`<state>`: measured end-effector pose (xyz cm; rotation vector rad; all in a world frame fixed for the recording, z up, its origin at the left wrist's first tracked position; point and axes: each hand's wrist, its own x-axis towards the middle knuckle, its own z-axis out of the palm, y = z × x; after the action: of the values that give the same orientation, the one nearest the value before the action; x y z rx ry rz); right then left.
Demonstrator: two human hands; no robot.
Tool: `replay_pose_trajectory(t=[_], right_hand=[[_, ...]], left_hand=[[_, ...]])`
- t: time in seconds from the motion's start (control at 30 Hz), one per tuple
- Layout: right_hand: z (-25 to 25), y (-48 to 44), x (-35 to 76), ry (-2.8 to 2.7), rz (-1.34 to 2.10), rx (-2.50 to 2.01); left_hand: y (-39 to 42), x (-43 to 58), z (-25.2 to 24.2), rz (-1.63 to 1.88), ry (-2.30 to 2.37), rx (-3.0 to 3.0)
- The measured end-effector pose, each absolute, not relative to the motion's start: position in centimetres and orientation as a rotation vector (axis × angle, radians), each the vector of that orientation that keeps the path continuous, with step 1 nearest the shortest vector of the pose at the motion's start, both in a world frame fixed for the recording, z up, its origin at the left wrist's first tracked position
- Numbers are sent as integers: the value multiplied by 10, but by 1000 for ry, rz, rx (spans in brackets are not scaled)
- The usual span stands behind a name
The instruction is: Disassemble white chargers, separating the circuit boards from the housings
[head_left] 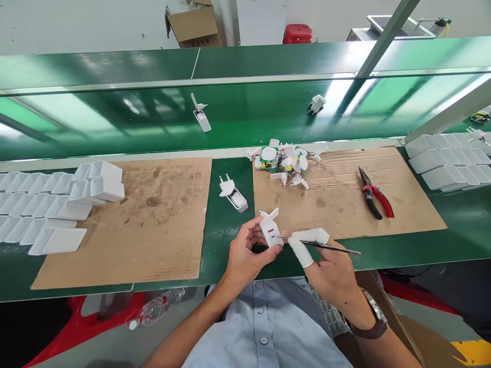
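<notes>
Near the table's front edge, my left hand grips a white plug housing with a red port and a dark slot on its face; a flap sticks out at its top. My right hand, white covers on two fingers, holds metal tweezers, their tip at the housing's lower slot. Just beyond my left hand lies an open white plug housing with two pins. A pile of circuit boards and white plug parts sits on the right cardboard sheet.
Red-handled pliers lie on the right cardboard. White housings stand in rows at the left, beside the left cardboard sheet; more housings are at the far right. Two plug pieces rest on the green surface behind.
</notes>
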<state>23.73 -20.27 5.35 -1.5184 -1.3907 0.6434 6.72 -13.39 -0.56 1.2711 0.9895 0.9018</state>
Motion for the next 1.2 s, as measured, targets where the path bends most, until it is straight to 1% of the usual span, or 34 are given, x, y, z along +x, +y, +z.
replay_pose_trajectory(t=[0.3,0.73,1.2], right_hand=[[48,-207,231,-1303,663,-1372],[41,-202,226,-1331,680,-1388],[41,-205,222,-1386,583,-1392]], left_hand=[[-133,65,-8,929,988,1250],[-136,66,-8,944,1013,1282],[-138,67,-7,922,1070,1289]])
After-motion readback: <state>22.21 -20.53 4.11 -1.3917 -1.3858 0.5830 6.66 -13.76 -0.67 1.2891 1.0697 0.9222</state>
